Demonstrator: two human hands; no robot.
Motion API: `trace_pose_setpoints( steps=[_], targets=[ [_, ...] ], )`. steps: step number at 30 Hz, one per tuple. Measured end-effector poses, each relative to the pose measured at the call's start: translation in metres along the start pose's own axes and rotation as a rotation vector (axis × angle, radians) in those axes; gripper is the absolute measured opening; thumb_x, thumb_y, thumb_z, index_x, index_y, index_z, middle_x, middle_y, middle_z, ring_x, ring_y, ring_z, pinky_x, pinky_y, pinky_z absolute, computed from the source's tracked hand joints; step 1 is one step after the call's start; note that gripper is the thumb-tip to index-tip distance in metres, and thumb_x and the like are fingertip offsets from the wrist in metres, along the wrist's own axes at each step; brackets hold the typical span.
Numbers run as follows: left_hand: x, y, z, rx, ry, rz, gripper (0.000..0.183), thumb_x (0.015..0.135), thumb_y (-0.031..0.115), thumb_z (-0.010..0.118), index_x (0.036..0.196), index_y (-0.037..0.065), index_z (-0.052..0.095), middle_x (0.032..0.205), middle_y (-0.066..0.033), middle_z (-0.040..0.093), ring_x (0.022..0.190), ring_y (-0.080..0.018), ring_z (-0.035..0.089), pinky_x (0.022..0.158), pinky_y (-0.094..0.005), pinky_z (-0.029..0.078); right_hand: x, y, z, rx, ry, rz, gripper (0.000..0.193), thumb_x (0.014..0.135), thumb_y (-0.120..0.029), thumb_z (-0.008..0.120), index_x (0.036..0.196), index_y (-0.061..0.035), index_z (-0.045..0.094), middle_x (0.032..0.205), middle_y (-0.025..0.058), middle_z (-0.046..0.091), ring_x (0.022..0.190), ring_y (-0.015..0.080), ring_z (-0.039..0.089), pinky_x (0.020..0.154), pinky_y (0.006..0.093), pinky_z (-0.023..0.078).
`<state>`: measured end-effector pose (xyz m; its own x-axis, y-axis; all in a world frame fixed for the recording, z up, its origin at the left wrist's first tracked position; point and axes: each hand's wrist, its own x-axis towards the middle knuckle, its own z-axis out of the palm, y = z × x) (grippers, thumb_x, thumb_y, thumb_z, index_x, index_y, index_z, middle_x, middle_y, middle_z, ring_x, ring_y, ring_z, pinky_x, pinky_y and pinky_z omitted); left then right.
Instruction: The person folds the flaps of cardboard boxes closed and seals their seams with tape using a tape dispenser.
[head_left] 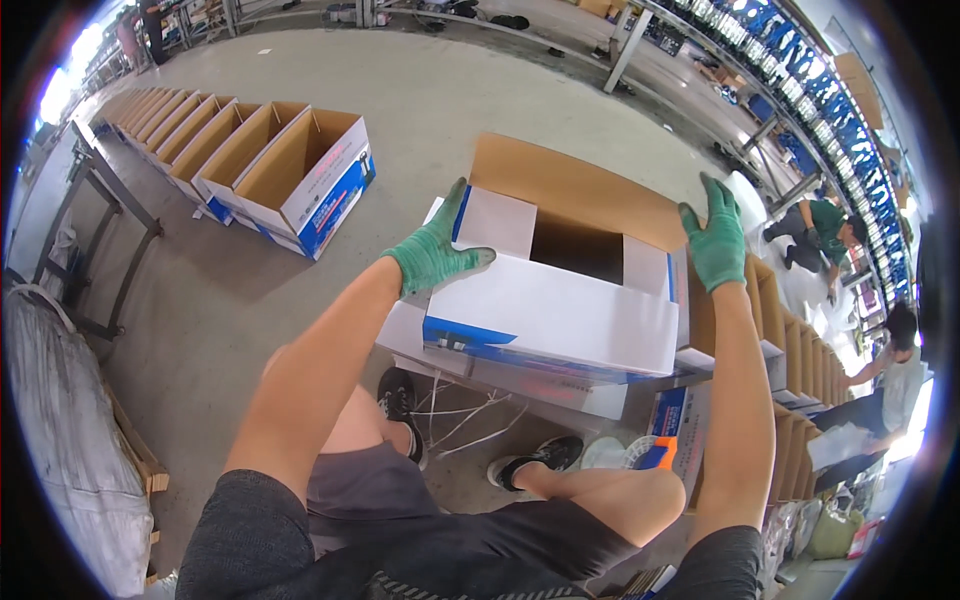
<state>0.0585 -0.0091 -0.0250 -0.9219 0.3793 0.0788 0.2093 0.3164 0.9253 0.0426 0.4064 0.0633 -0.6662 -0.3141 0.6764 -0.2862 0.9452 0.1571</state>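
Toward the floor's [420, 75] far-left edge, a row of open white-and-blue cardboard cartons with brown insides [335, 185] is lined up, well apart. The left hand in a green knit glove [438, 248] is laid at the left end of an open white cardboard carton with blue printing [560, 310]; its grip is spread wide. The carton is carried by white printed cardboard [595, 400], seen past its left and near edges; what lies beneath is mostly hidden, so tipping could be caused by uneven pressure. The raised brown flap [570, 185] could be creased by a hard push from the right green-gloved hand [718, 238], placed at its right end, grip also wide. Just beyond, brown open cartons [797, 350] could be knocked if the carton is slid rightward.
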Motion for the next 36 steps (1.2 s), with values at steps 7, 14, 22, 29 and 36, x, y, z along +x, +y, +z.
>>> trace_pose_setpoints(
  steps=[7,14,22,29,36],
  targets=[
    [0.004,0.001,-0.007,0.092,-0.003,0.081,0.12,0.079,0.025,0.082,0.156,0.008,-0.009,0.157,-0.0228,0.023,0.141,-0.0298,0.034,0.116,-0.0338,0.03,-0.061,-0.023,-0.041,0.404,-0.406,0.405,0.014,0.088,-0.015,0.07,0.101,-0.0129,0.075,0.098,0.0075,0.069,0.088,0.0315,0.06,0.08,0.0403,0.05],
    [0.003,0.003,0.002,-0.063,0.0,-0.003,0.059,0.096,0.028,0.064,0.148,0.015,0.04,0.156,-0.0159,0.033,0.11,-0.0222,0.057,0.102,-0.0323,0.044,-0.133,-0.036,-0.014,0.608,-0.273,0.587,0.029,0.095,-0.018,0.064,0.123,-0.0118,0.069,0.131,0.007,0.057,0.123,0.0208,0.05,0.105,0.0278,0.039],
    [0.008,0.002,0.009,-0.117,0.102,-0.068,0.045,0.097,0.022,0.059,0.141,0.015,0.051,0.151,-0.0139,0.042,0.118,-0.0212,0.052,0.107,-0.0309,0.038,-0.148,-0.04,-0.006,0.912,-0.272,0.791,0.042,0.097,-0.021,0.061,0.138,-0.0092,0.056,0.159,0.0092,0.031,0.141,0.0199,0.036,0.116,0.0308,0.027],
    [0.007,-0.005,0.007,-0.074,0.038,-0.06,0.038,0.099,0.019,0.052,0.137,0.014,0.053,0.143,-0.0089,0.048,0.13,-0.0196,0.044,0.111,-0.0304,0.032,-0.144,-0.043,-0.008,1.04,-0.293,0.779,0.05,0.094,-0.011,0.064,0.142,-0.0094,0.051,0.161,0.0173,0.021,0.148,0.0269,0.022,0.118,0.0333,0.024],
    [0.011,-0.027,0.012,0.247,0.099,0.114,0.04,0.099,0.018,0.056,0.139,0.014,0.051,0.145,-0.0123,0.047,0.137,-0.023,0.041,0.113,-0.0339,0.032,-0.158,-0.025,-0.031,1.109,-0.338,0.788,0.051,0.094,-0.006,0.062,0.143,-0.0068,0.049,0.145,0.0103,0.049,0.123,0.0189,0.052,0.103,0.0271,0.042]
  ],
)
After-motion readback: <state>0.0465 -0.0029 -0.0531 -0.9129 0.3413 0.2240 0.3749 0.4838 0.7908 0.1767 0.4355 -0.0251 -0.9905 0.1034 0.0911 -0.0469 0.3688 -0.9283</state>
